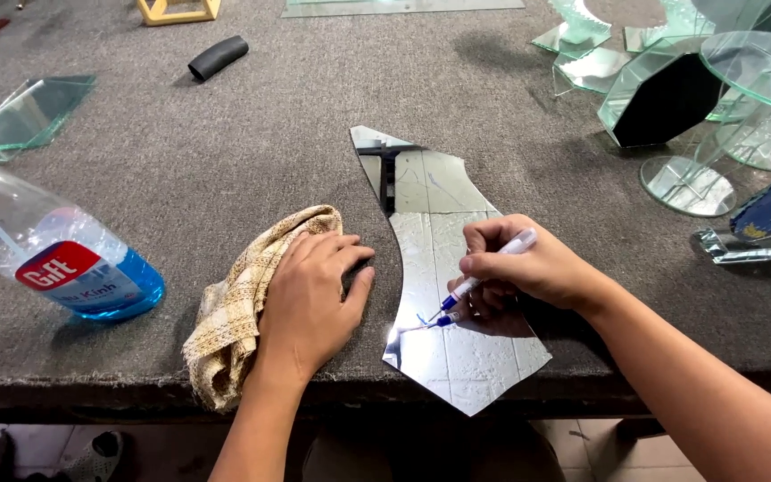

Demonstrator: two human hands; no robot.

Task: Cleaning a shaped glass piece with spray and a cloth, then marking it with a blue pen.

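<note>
- Mirror piece [435, 268]: flat on the grey carpeted table [225, 161], curved along its left side, pointed lower end overhanging the near edge. It reflects the ceiling.
- Right hand [519, 268]: closed in a writing grip around a marker pen [484, 281] with a clear barrel and blue tip. The tip touches the mirror surface close to the curved left edge; a short blue mark shows there. The heel of the hand rests on the glass, apparently to steady the stroke.
- Left hand [314, 299]: open and flat, palm down, fingers spread on the table just beside the mirror's curved edge. It holds nothing; the wrist lies on a tan checked cloth [243, 303]. The placement seems meant to keep the mirror from sliding under the pen.
- Cloth: crumpled, hanging partly over the near table edge, within reach of the left hand.
- Spray bottle [64, 259]: clear plastic, blue liquid, lying on its side well to the left.
- Far right: a cluster of glass trophy pieces [725, 98], some on round bases, one with a dark panel.
- Far left: a clear glass offcut [24, 116]; beyond it, a short black tube [218, 56].
- Below the table edge: tiled floor and a shoe [100, 451] at lower left.
</note>
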